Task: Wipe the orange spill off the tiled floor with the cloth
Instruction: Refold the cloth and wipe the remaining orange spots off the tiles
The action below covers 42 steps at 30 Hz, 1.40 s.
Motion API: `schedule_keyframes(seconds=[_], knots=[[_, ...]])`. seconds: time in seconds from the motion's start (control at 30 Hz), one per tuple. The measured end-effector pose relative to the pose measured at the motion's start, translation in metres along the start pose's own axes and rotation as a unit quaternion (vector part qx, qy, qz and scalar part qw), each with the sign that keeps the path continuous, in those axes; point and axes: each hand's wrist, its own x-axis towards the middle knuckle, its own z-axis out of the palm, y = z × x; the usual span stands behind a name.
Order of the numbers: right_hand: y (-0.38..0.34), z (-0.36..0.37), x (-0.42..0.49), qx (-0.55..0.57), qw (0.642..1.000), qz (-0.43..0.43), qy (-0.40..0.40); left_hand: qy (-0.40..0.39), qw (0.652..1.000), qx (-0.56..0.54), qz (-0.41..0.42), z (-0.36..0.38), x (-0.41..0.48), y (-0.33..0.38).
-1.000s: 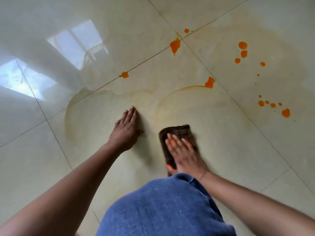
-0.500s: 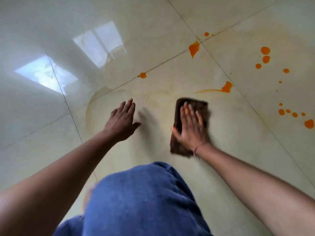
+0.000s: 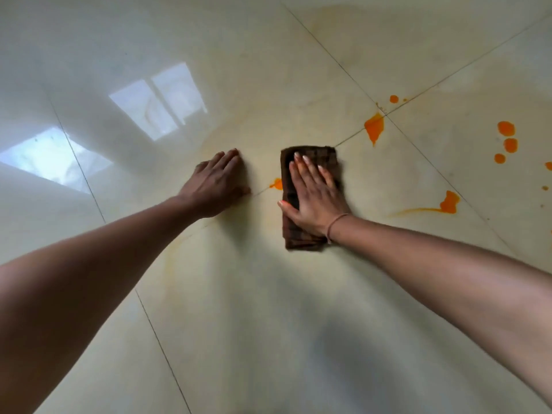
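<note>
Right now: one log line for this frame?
phase: wiping | right hand: flat on brown cloth | left hand: rests on tiled floor | orange blot: at cloth's left edge | orange drops: unwiped, right of cloth

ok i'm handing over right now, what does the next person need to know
Left hand: flat on the floor tiles, holding nothing.
Right hand: fingers straight, pressing the brown cloth flat on the floor.
Done: near tiles show only a faint yellowish film.
To do: orange spot at the cloth's left edge, splash at the tile joint, streaked blot, drops far right.
</note>
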Motion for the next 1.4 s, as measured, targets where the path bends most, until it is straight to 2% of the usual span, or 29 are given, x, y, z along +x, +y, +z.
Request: schedule_keyframes(seconds=[0.07,0.2,0.27,0.37,0.43,0.57,0.63,0.7,0.83,0.9,1.0,1.07,1.1,1.2,1.23,1.3,1.4], knots=[[-0.020,-0.002,-0.003,0.011,0.999,0.029,0.007,0.013,1.000,-0.008,0.011,0.002,0.000,-0.015],[-0.046,0.006,-0.116,0.023,0.998,-0.051,-0.002,0.034,0.999,-0.028,0.014,0.017,-0.007,-0.021],[-0.037,0.011,-0.085,0.031,0.999,-0.037,0.020,0.051,0.998,-0.041,0.006,0.025,-0.004,-0.025],[-0.047,-0.011,0.046,0.046,0.993,0.109,0.024,0.064,0.997,-0.046,0.006,0.032,-0.004,-0.030],[-0.061,-0.009,0.072,0.057,0.988,0.139,0.024,0.067,0.996,-0.055,0.014,0.032,-0.003,-0.031],[-0.086,0.002,-0.082,0.005,1.000,0.009,-0.022,0.056,0.996,-0.071,0.019,0.031,-0.005,-0.030],[-0.075,0.006,-0.112,0.022,0.999,-0.006,-0.025,0.053,0.996,-0.071,0.018,0.032,-0.006,-0.029],[-0.066,0.011,-0.070,0.017,0.999,0.028,-0.014,0.057,0.996,-0.061,0.020,0.032,-0.004,-0.030],[-0.063,-0.001,0.030,0.037,0.988,0.152,0.014,0.063,0.996,-0.055,0.015,0.033,-0.004,-0.029],[-0.067,0.001,0.023,0.035,0.992,0.123,0.014,0.072,0.996,-0.056,0.018,0.034,-0.004,-0.029],[-0.071,0.004,-0.039,0.005,1.000,-0.010,-0.026,0.072,0.996,-0.051,0.017,0.033,-0.004,-0.029],[-0.048,0.003,-0.042,0.007,0.998,-0.059,-0.023,0.073,0.996,-0.054,0.014,0.034,-0.005,-0.029],[-0.036,0.003,-0.024,0.000,0.999,-0.042,-0.009,0.073,0.995,-0.059,0.015,0.035,-0.004,-0.029],[-0.022,-0.007,0.070,0.023,0.991,0.122,0.041,0.093,0.994,-0.063,0.017,0.040,-0.003,-0.030],[-0.032,-0.012,0.094,0.036,0.987,0.145,0.053,0.101,0.993,-0.062,0.016,0.040,-0.003,-0.029],[-0.069,-0.009,0.099,0.048,0.993,0.099,0.051,0.119,0.990,-0.072,0.004,0.038,-0.004,-0.028],[-0.088,0.003,0.010,0.029,0.997,-0.064,-0.011,0.156,0.975,-0.139,-0.079,0.030,-0.005,-0.040]])
